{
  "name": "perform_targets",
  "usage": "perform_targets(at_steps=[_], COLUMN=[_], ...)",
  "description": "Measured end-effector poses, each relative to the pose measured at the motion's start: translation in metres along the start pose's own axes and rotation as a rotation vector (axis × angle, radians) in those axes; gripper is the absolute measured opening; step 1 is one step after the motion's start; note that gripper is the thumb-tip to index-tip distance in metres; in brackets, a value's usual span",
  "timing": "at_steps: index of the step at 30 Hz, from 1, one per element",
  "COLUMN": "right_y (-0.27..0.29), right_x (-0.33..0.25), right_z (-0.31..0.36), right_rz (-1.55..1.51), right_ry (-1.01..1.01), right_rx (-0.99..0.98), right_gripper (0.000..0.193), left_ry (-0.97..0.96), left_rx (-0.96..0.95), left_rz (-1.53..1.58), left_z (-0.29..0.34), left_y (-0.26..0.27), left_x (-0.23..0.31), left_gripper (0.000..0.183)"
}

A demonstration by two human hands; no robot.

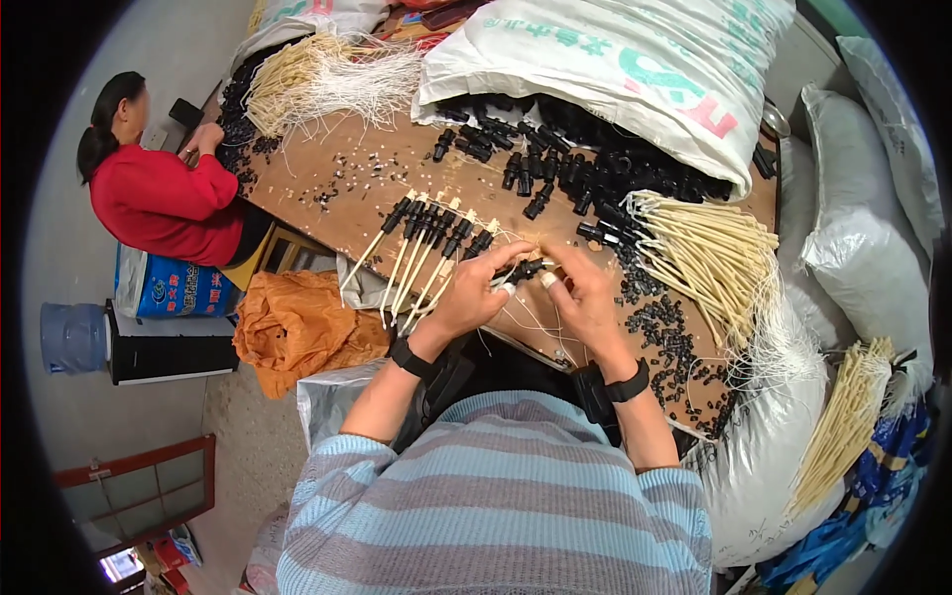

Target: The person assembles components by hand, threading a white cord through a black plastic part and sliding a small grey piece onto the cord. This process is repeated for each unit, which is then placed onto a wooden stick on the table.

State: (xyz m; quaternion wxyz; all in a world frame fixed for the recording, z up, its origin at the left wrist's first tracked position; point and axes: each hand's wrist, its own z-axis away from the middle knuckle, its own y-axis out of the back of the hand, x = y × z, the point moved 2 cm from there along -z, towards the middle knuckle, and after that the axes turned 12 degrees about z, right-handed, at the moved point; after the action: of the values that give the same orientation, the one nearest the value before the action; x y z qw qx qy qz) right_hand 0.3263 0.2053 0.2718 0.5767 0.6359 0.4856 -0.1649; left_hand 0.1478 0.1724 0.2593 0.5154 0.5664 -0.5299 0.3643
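Near the table's front edge, my left hand (470, 296) and my right hand (585, 294) meet around a small black plastic fitting (526, 270). The thumb and fingers of each hand pinch one end of it, and my fingers partly cover it. Thin white string hangs below the fitting. To the left of my hands lies a row of several cream sticks with black fittings (433, 226) on them, pointing towards me. Beyond my right hand is a big bundle of cream sticks (699, 263) with white strings at its near end.
A white woven sack (605, 59) spills black fittings (540, 169) across the back of the brown table (347, 213). Small black parts (669, 342) lie scattered at right. Another stick bundle (297, 84) is far left, by a person in red (164, 203). Stuffed sacks (863, 198) crowd the right side.
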Motion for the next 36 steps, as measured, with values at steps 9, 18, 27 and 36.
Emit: perform_targets(at_steps=[9, 18, 27, 36], right_y=[-0.012, -0.009, -0.015, -0.016], right_x=[0.024, 0.008, 0.009, -0.02], right_z=[0.013, 0.021, 0.035, 0.046], right_rz=[-0.365, 0.357, -0.542, -0.053], right_ry=[-0.49, 0.318, -0.448, -0.116], right_rx=[-0.113, 0.223, 0.036, -0.646], right_gripper=[0.025, 0.02, 0.028, 0.032], left_ry=[-0.074, -0.012, -0.123, 0.46], left_rx=[-0.02, 0.09, 0.181, 0.558], left_rz=[-0.266, -0.292, -0.659, -0.574], left_z=[0.001, 0.001, -0.003, -0.005], left_y=[-0.001, -0.005, 0.042, 0.157], left_x=[0.013, 0.013, 0.005, -0.088], left_gripper=[0.043, 0.039, 0.029, 0.029])
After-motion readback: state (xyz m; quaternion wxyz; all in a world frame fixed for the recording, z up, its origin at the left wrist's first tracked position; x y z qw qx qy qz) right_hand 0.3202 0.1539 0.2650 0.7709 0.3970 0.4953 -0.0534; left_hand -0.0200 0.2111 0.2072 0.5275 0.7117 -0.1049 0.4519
